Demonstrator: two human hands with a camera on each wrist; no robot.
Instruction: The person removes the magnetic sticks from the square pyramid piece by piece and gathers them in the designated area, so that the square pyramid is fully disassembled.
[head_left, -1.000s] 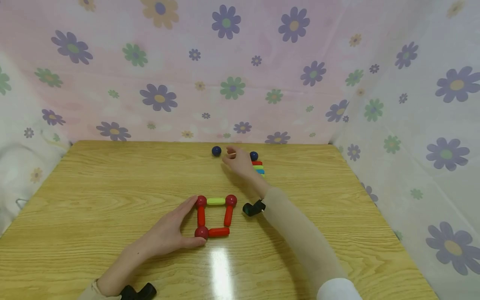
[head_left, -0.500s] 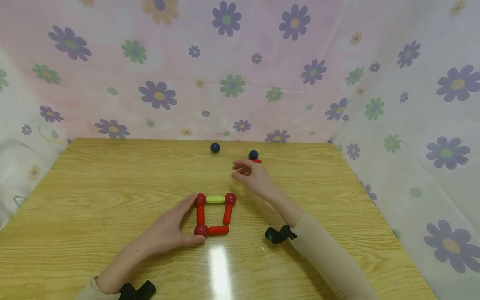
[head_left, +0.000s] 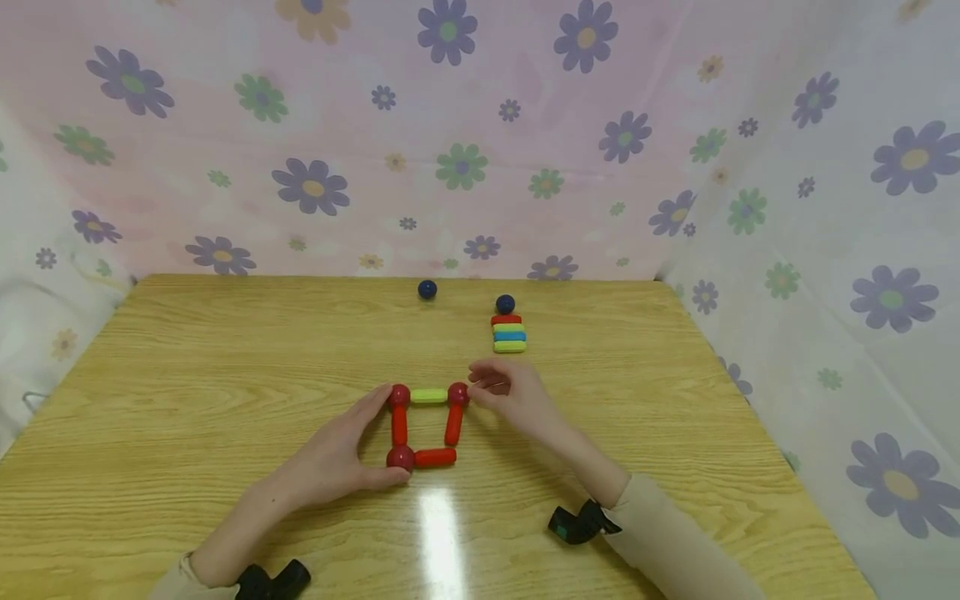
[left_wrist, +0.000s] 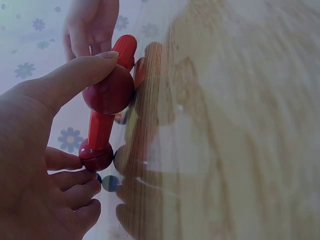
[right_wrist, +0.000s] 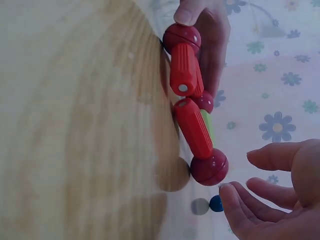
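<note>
On the wooden table lies a small four-sided frame of magnetic rods and balls. Three dark red balls form its corners: upper left (head_left: 401,395), lower left (head_left: 401,458) and upper right (head_left: 458,393). A yellow-green rod (head_left: 429,396) spans the far side. Red rods form the others, and at the near right two rod ends, one with a metal tip (right_wrist: 183,88), lie apart. My left hand (head_left: 322,467) holds the left side between thumb and fingers, at its two balls. My right hand (head_left: 521,400), fingers loosely bent and holding nothing visible, is right beside the upper right ball.
Farther back, several rods (head_left: 509,337), red, yellow-green and blue, lie in a row. A dark blue ball (head_left: 506,304) sits just behind them, and another blue ball (head_left: 427,289) stands to the left. A flowered cloth (head_left: 360,125) hangs behind the table.
My right hand has drawn back from near the blue balls to the frame's upper right ball, uncovering the row of rods. The left hand has kept its hold.
</note>
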